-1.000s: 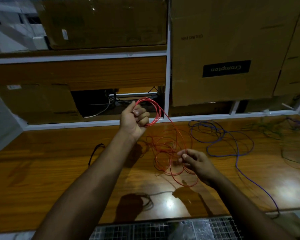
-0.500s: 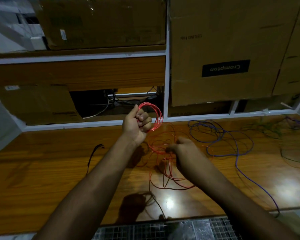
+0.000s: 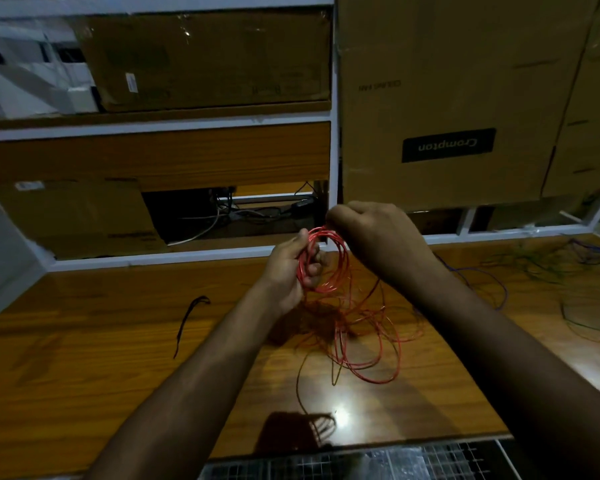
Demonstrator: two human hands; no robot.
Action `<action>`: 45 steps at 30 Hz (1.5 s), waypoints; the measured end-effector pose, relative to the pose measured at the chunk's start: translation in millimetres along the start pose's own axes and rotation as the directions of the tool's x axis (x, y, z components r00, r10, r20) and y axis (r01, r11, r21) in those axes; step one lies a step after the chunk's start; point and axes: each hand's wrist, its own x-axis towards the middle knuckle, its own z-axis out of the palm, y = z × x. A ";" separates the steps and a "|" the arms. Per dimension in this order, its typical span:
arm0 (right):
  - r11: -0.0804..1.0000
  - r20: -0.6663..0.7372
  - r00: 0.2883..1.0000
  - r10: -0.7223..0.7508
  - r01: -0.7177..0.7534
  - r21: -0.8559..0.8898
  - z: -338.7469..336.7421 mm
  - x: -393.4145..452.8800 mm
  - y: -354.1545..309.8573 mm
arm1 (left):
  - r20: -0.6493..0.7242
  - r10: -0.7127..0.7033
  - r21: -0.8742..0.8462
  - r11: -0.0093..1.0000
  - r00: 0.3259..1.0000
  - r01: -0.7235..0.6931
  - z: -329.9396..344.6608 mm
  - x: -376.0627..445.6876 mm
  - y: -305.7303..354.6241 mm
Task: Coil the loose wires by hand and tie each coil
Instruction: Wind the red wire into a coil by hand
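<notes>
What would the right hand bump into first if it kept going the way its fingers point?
Probably the red wire coil that the left hand grips: the right hand points left, already at the coil's top edge. Depth is hard to judge.

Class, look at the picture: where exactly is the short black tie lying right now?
In the head view, the black tie lies on the wooden table, left of the left hand and the red wire.
</notes>
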 end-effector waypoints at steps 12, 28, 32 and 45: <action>0.663 0.180 0.904 0.389 -0.410 0.626 42.2 -6.3 -5.9 | 0.179 -0.103 -0.211 0.967 0.979 0.140 -2.1 -2.5 0.1; 0.035 0.473 0.718 0.510 -0.567 0.823 56.6 -8.4 -0.8 | 0.163 -0.185 -0.160 0.964 0.969 0.211 0.5 -2.2 -1.1; 0.395 0.312 0.817 0.485 -0.523 0.755 63.2 -20.0 -4.3 | 0.055 -0.140 -0.275 0.950 0.989 0.150 -1.0 3.9 -2.8; 0.922 0.085 0.937 0.340 -0.350 0.166 65.8 -23.1 -5.2 | 0.019 -0.120 -0.258 0.959 0.993 0.121 -6.5 8.5 0.0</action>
